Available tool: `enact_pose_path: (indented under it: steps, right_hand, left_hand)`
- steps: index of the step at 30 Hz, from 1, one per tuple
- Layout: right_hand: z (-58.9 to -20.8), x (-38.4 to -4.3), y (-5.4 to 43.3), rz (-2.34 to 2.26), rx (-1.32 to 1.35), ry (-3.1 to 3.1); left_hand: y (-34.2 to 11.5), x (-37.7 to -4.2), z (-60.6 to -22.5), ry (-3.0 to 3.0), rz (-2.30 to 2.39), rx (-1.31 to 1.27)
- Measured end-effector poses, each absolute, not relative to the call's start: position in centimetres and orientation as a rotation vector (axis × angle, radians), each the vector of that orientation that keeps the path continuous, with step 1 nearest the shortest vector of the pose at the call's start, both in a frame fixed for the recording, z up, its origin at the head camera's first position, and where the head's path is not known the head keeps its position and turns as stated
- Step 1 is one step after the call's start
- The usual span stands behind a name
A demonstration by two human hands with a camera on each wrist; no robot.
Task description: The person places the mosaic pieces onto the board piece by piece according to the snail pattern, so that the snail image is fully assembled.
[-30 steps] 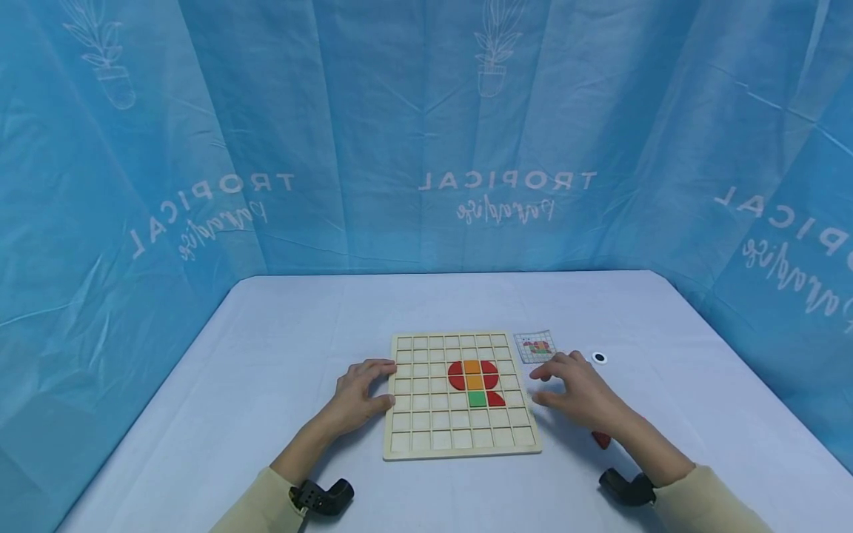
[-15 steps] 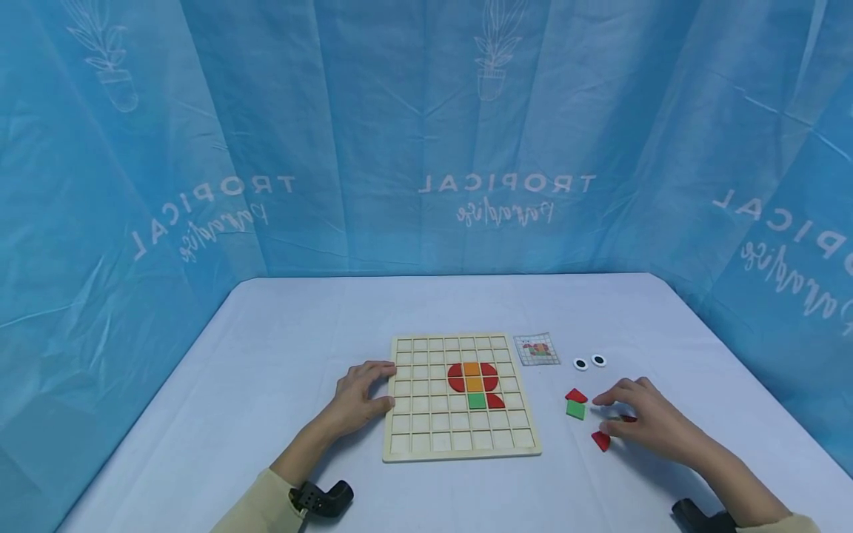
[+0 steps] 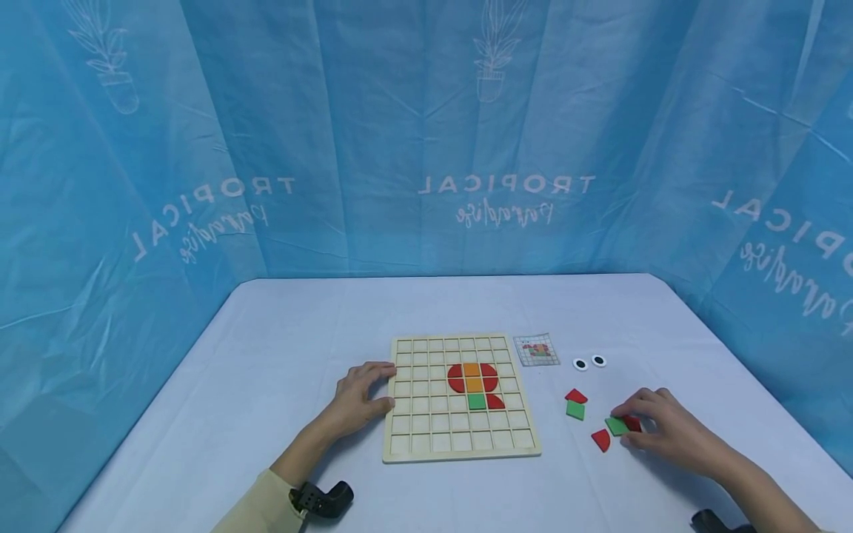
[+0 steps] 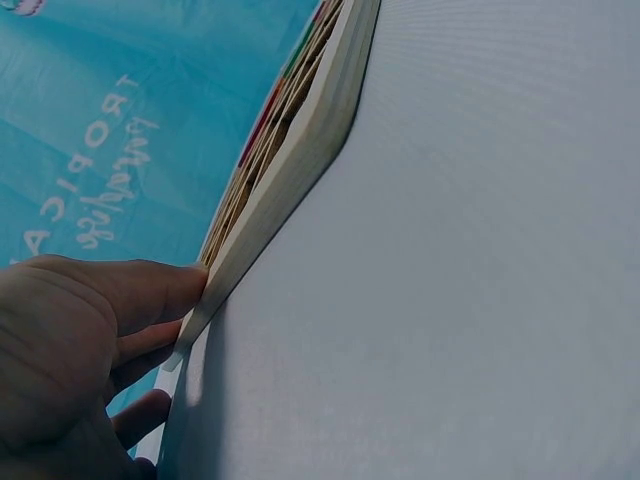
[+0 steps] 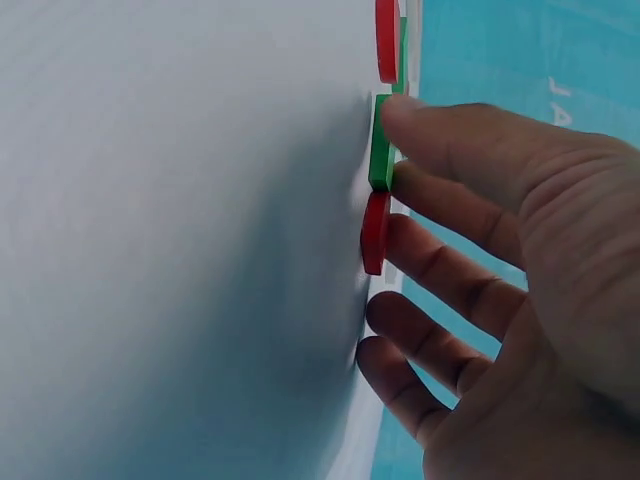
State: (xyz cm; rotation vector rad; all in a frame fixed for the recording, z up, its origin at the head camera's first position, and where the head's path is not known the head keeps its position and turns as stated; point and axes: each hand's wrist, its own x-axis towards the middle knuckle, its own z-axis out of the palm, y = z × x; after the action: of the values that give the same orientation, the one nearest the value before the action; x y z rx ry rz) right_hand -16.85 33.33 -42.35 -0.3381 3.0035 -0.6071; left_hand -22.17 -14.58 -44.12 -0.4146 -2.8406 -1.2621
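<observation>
My left hand (image 3: 363, 396) rests at the left edge of the wooden grid board (image 3: 421, 460), thumb (image 4: 165, 295) and fingers against its rim. On the board sit red quarter-round tiles (image 3: 456, 378), two orange square tiles (image 3: 473, 384) and a green square tile (image 3: 477, 401). To the right, my right hand (image 3: 673, 431) is low over the table. Its thumb (image 5: 440, 125) and index finger pinch a loose green square tile (image 3: 616, 426) at its edges. A red tile (image 3: 631, 423) lies against that green one, partly under the fingers.
Nearer the board lie a red tile (image 3: 576, 396), another green square tile (image 3: 575, 410) and a red quarter-round tile (image 3: 601, 440). Two eye discs (image 3: 580, 364) and a small pattern card (image 3: 536, 349) are behind them. A blue curtain (image 3: 373, 148) surrounds the white table (image 3: 300, 326).
My right hand has moved from beside the board to the right and toward me, down to the loose tiles, uncovering the eye discs and nearer tiles. My left hand stays at the board.
</observation>
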Motion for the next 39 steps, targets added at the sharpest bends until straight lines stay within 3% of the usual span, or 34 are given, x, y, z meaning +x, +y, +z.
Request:
enact_pose_path:
  steps: [24,39]
  right_hand:
    - [-42.2,-17.2,32.4,-0.638,-0.346,3.047]
    - [-41.1,-19.2,24.2,-0.737,-0.431,3.06]
  left_hand:
    - [-14.5,-22.1,-44.1,-2.853,-1.265,-0.393]
    - [-14.6,-22.2,-44.1,-2.856,-1.255,-0.401]
